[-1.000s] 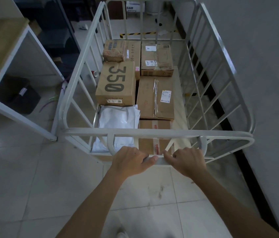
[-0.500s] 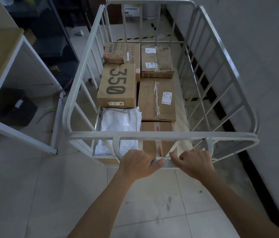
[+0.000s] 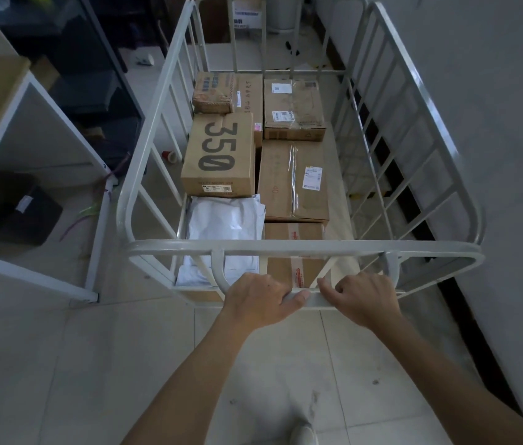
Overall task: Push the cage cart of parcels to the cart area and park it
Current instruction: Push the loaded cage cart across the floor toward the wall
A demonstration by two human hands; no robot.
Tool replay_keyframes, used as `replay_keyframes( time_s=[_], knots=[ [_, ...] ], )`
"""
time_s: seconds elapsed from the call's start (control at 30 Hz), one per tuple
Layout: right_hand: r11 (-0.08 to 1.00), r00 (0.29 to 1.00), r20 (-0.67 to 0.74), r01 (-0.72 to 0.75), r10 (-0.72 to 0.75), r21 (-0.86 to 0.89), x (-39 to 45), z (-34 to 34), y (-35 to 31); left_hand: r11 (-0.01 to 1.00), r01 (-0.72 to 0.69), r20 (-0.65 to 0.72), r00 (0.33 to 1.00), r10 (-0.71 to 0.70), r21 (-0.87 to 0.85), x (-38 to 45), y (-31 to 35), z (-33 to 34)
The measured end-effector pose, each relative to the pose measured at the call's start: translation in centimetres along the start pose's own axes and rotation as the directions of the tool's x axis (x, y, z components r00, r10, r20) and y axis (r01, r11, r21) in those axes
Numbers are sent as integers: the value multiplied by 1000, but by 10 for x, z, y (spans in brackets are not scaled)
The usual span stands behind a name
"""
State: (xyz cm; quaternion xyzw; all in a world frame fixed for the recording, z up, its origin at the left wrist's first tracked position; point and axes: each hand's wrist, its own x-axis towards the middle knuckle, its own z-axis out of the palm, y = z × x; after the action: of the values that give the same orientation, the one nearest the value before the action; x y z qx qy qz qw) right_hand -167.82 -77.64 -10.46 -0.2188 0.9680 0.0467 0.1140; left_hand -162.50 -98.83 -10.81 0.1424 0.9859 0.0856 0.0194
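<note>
as seen from the pusher: both arms reach forward
hands: left hand (image 3: 258, 300) and right hand (image 3: 363, 297) grip the handle bar (image 3: 313, 300), equally near
cage cart (image 3: 301, 247): directly ahead, long axis pointing away
parcels (image 3: 292, 178): inside it

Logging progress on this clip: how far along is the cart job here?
Done: parcels such as the 350 box sit loaded in the cage cart. In hand: left hand and right hand grip its handle bar, beside a wall. Left: no cart area recognisable; parking not done.
</note>
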Motion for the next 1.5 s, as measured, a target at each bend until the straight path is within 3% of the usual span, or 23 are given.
replay_keyframes(
  time_s=[0.33, 0.63, 0.9, 1.1, 1.5],
  knots=[
    [1000, 1000, -16, 22, -22, 1, 67, -16, 42, 1000, 2, 4, 1000, -2, 6, 73, -16, -7],
    [994, 999, -10, 33, -34, -99, 130, -31, 80, 1000, 10, -6, 1000, -10, -22, 142, -28, -7],
    [998, 1000, -3, 12, -12, -54, 188, -40, 112, 995, -89, -10, 996, 88, -45, 205, -43, -13],
    [997, 999, 36, 36, -34, -66, 225, -50, 135, 994, 0, 43, 999, 5, -107, 243, -48, -18],
    [998, 998, 13, 62, -62, 14, 301, -73, 198, 998, 46, 24, 999, -45, -53, 339, -49, -12]
  ],
)
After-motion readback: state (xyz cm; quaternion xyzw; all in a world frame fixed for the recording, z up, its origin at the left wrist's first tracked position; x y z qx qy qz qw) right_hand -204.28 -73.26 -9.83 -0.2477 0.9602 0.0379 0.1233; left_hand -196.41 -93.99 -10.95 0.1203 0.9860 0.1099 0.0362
